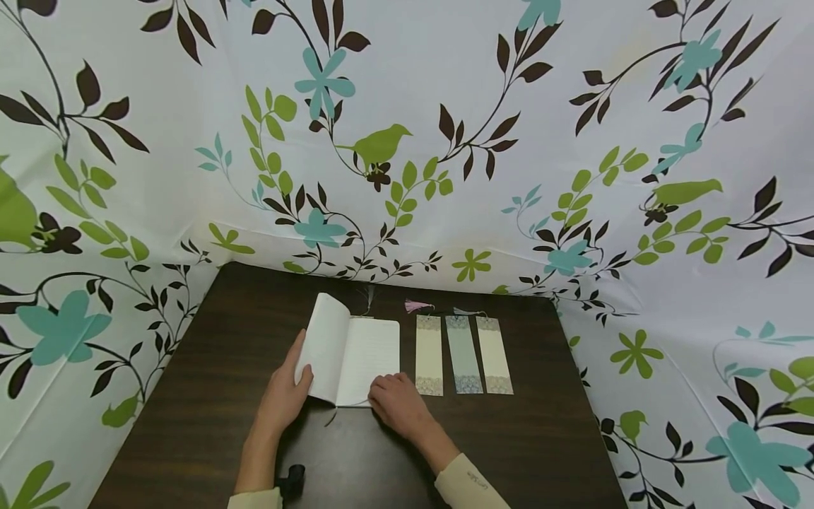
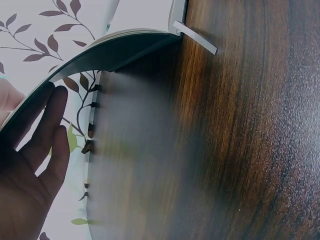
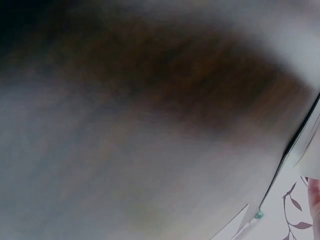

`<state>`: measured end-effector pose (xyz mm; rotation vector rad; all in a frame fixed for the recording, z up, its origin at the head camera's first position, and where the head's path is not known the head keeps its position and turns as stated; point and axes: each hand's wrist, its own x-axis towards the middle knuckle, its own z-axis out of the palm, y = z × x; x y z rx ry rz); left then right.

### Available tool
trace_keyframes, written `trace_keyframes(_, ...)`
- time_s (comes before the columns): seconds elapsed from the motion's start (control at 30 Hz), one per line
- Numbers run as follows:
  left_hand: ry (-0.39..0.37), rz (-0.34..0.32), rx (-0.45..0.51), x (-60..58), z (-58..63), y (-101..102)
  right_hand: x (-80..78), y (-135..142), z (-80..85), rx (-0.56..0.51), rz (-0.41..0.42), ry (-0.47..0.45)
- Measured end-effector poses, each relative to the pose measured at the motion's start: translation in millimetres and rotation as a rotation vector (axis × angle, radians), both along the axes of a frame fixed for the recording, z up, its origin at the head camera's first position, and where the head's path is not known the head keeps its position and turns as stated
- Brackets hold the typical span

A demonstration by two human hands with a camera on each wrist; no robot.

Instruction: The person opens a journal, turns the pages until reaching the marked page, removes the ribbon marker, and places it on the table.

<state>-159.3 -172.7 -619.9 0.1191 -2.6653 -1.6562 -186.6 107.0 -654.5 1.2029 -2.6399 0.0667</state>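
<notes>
Dark wood-grain worktop (image 1: 528,452) has white bird-&-leaf cloth (image 1: 407,85) along far & side edges. Open notebook (image 1: 373,360) lies nr far edge, L of three tasselled bookmarks (image 1: 465,357); L hand (image 1: 282,396) pinches notebook's raised half btwn fingers & thumb, R hand (image 1: 402,408) touches its near-R corner, can't tell if fingers grip. R sleeve (image 1: 467,484) print illegible.

The left hand (image 2: 25,175) pinches the raised, dark-covered side of a notebook (image 2: 115,55), fingers against the cover. A pale ribbon (image 2: 197,38) juts over the wood-grained desk (image 2: 250,140), with leaf-patterned cloth (image 2: 25,37) beyond.
</notes>
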Motion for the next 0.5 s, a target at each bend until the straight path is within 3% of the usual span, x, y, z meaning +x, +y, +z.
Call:
trace_keyframes(0.27, 0.001, 0.01, -0.004, 1.0, 1.3, 0.8, 0.4, -1.2, -1.4, 0.014, -0.021, 0.011)
trace_keyframes(0.5, -0.003, -0.005, 0.02, 2.1, 2.2, 1.3, 0.2, 5.2, -3.7, -0.061, -0.04, 0.019)
